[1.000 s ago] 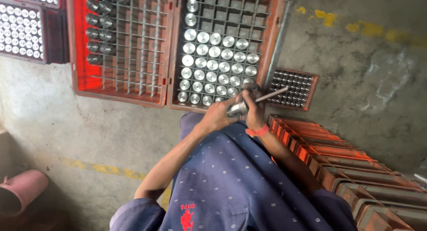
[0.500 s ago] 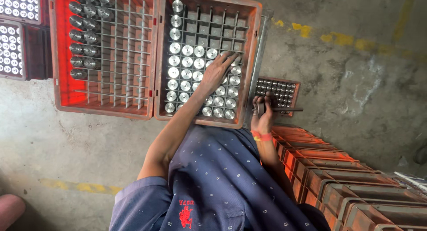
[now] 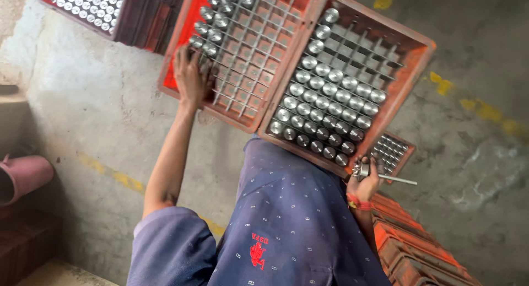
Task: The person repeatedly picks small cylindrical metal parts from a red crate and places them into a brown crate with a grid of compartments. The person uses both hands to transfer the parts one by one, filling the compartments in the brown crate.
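Note:
My left hand reaches out to the left red crate and rests on its wire grid, beside a few shiny metal cylinders at the crate's far corner. Whether the fingers grip one is unclear. My right hand is closed around a small metal tool with a thin rod that sticks out to the right. It sits at the near corner of the right red crate, which holds several rows of metal cylinders. My blue patterned clothing fills the lower middle.
A small tray of tiny metal parts lies just beyond my right hand. Stacked orange crates stand at the lower right. Another crate of cylinders is at the top left. A pink pipe-like object lies at the left on the concrete floor.
My left hand has moved from the right crate's cylinders across to the left crate. My right hand still holds the tool and has drawn back near the small tray. The view has tilted.

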### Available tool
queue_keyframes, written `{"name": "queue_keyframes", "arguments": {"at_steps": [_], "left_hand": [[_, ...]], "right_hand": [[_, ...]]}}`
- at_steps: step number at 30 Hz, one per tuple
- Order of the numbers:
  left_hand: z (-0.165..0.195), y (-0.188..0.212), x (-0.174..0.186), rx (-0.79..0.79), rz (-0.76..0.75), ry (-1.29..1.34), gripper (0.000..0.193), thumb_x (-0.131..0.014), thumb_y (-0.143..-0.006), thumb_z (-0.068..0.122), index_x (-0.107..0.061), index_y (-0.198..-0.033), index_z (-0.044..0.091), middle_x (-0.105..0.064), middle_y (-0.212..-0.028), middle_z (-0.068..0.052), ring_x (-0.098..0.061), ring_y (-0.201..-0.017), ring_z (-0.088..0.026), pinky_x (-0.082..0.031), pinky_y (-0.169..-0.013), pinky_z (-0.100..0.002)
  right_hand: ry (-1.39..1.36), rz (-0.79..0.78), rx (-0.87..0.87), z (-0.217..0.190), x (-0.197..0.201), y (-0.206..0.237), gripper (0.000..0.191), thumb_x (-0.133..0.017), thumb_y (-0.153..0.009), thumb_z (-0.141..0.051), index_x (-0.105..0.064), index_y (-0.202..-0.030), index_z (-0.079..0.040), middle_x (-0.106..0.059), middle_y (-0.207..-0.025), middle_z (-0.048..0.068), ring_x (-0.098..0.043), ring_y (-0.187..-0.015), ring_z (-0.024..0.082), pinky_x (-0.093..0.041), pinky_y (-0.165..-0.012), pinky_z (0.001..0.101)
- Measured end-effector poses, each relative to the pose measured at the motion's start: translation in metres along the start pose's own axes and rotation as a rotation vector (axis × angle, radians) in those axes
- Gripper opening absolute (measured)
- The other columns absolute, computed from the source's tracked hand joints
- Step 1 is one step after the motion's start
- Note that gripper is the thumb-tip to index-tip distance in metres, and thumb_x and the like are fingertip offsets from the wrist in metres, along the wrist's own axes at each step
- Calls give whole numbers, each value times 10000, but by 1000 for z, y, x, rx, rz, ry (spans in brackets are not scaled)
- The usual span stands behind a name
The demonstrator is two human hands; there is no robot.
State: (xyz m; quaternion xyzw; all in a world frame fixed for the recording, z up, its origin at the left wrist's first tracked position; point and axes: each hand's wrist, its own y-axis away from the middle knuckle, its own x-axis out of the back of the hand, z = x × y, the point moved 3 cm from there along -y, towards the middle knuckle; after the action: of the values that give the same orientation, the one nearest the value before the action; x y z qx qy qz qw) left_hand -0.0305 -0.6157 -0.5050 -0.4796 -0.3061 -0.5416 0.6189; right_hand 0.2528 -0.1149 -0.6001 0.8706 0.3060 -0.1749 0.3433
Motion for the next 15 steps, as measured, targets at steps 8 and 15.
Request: {"name": "queue_keyframes", "arguments": {"at_steps": [8,15], "left_hand": [[-41,-24,2,0,-60,-130,460,-889,-774,174,-744,-1177,7,-366,-1629,-213,-282,-1523,-414,-303,-1203,-495],[-37,1,79,-22,138,335,451,-978,-756,238,-750,-1077,17,-572,-1359,-179,-492,-1377,-359,-465,-1146,-477]], "right_hand": [[140,-107,17,33,-72,9,158,-574,-1039,-36,-644,-1182,-28,-681,-867,96,-684,-861,236,-606,-835,380],[141,-135,-38,48,-77,17,145,-594,-1040,-17,-642,-1177,-27,-657,-873,70,-674,-854,200,-598,-863,375]]}}
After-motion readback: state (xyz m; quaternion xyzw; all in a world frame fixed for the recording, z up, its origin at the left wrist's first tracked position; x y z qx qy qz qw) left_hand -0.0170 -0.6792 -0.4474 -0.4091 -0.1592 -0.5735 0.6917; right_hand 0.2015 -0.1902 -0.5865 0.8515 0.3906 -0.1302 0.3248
